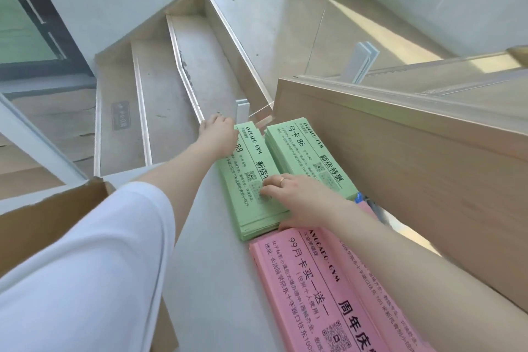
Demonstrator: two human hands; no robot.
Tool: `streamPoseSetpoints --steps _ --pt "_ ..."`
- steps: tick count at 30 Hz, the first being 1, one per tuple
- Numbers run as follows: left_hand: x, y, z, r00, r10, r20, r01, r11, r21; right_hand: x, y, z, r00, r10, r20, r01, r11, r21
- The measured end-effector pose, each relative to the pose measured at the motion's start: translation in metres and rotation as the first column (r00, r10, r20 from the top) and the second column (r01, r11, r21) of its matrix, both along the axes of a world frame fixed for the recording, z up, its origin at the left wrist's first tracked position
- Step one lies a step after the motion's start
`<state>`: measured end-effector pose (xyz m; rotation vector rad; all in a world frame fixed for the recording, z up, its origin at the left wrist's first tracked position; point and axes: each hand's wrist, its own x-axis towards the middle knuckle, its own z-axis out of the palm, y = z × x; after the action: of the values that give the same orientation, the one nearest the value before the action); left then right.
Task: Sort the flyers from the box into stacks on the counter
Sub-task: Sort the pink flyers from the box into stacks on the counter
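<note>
The green flyers lie in two stacks at the far end of the table (205, 266), a narrow grey ledge that ends above a stairwell. The nearer green stack (251, 203) sits toward the table's left edge, and the second green stack (303, 151) lies just beside it, against the wooden panel (414, 174) on the right. Two pink stacks (314, 288) lie closer to the person, side by side, the left one touching the nearer green stack's near end.

The left hand (218, 131) reaches to the far left corner of the nearer green stack, fingers bent over its end; whether they pinch the paper or only press it, I cannot tell. The right hand (294, 200) lies flat on that stack's near end, fingers straight and spread, pressing down.

These are thin paper sheets: light singly, floppy, smooth enough to slide over one another, yet a thick stack probably has real weight and holds its shape. Squaring is best done from the two short ends, as the hands now sit; lifting wants a grip across the full thickness.

The table is smooth and narrow, with the open stairs (171, 80) just past its far and left edges, so a nudged sheet could slip off. The cardboard box (43, 223) stands at the near left.
</note>
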<state>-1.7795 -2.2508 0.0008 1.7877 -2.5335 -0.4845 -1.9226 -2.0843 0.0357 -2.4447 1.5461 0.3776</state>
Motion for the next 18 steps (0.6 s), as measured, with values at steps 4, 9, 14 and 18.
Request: streamPoseSetpoints --steps 4,9,14,18 --pt "-0.006 -0.003 -0.004 0.997 0.034 -0.068 -0.028 0.995 0.093 -0.002 -0.001 -0.001 1.0 0.005 0.019 -0.005 1.0 -0.003" --pt "-0.006 -0.001 -0.009 0.979 0.003 -0.202 0.02 0.994 0.112 -0.002 -0.001 -0.003 1.0 0.014 0.017 -0.013 1.0 -0.021" --pt "-0.002 0.005 -0.01 0.979 -0.023 -0.202 0.051 0.99 0.133 -0.006 -0.001 -0.005 1.0 -0.008 0.03 0.009 1.0 -0.023" --pt "-0.002 0.009 -0.008 0.978 -0.015 -0.21 0.046 0.989 0.142 -0.005 -0.002 -0.008 1.0 0.01 0.003 -0.01 0.999 -0.033"
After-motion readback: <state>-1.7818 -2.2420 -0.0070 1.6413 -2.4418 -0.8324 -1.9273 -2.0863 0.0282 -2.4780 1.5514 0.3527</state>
